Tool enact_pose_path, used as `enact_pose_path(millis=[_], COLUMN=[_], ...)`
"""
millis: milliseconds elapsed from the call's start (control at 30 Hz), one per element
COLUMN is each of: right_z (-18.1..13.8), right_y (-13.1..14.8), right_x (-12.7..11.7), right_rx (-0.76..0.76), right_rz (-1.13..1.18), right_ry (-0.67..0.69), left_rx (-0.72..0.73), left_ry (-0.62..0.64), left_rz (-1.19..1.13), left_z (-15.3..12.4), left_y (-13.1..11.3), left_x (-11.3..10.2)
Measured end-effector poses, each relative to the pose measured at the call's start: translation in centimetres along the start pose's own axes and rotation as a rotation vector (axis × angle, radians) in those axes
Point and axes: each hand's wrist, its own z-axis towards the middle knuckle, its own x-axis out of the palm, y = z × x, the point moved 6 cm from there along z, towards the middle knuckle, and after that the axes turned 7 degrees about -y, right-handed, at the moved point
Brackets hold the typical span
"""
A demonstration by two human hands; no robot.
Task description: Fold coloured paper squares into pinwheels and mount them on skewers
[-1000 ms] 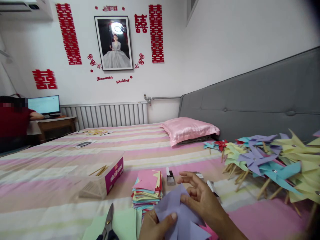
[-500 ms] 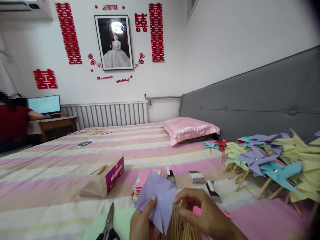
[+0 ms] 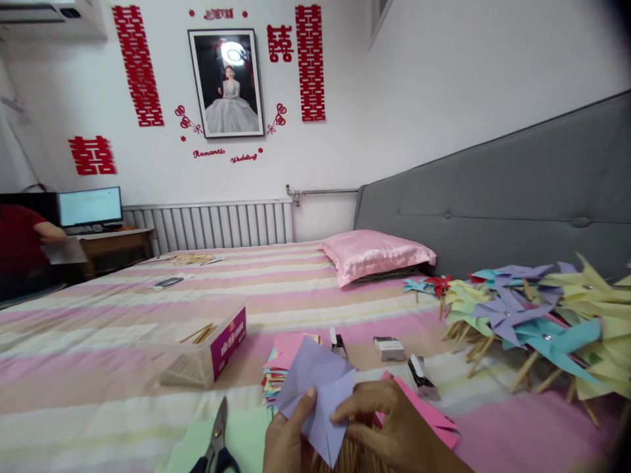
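Observation:
A purple paper square (image 3: 315, 387) with slits cut in from its corners is pinched in my left hand (image 3: 288, 433), thumb lying across its front. My right hand (image 3: 389, 424) has its fingertips closed on the right-hand part of that sheet. Directly below the hands lies a bundle of thin wooden sticks (image 3: 357, 456), partly covered. Behind the purple sheet is a stack of coloured paper (image 3: 276, 378). Dark-handled scissors (image 3: 217, 440) rest on light green paper (image 3: 249, 433) to the left of my left hand. Pink paper (image 3: 434, 420) shows beyond my right wrist.
Several finished paper pinwheels (image 3: 537, 322) lie heaped at the right. A clear plastic box (image 3: 197, 361) with sticks stands at the left. Small boxes (image 3: 389, 348) sit ahead, and a pink pillow (image 3: 377, 255) farther back. A person in red (image 3: 22, 243) sits by a monitor.
My right hand has moved left from beside the purple paper onto its right part. The paper has shifted slightly right. At the far left, the person's arm has drawn back from the desk.

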Motion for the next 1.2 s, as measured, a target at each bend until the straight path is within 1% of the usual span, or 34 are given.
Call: enact_pose_path(millis=[167,367,533,800,1033,1200], right_z=[0.0,0.1,0.2,0.2,0.0,0.2], right_y=[-0.8,-1.1,-1.3,-1.4,-1.8,-2.3], right_x=[-0.1,-0.3,-0.2,-0.3,-0.3,-0.5], right_rx=[0.022,0.097,0.184,0.252,0.279,0.264], right_rz=[0.02,0.154,0.256,0.368,0.332,0.369], right_ry=[-0.023,-0.063,-0.079,-0.084,-0.124,-0.133], left_rx=[-0.015,0.087,0.11,0.17,0.161,0.105], left_ry=[0.035,0.086,0.047,0.01,0.03,0.127], left_rz=[-0.004,0.08,0.117,0.188,0.229,0.178], left_z=[-0.8,-1.7,-1.1,-0.4,-0.3,-1.3], left_y=[-0.2,-0.9,-0.5,0.0,0.3,-0.4], left_x=[0.7,1.5,0.8,0.1,0.1,1.3])
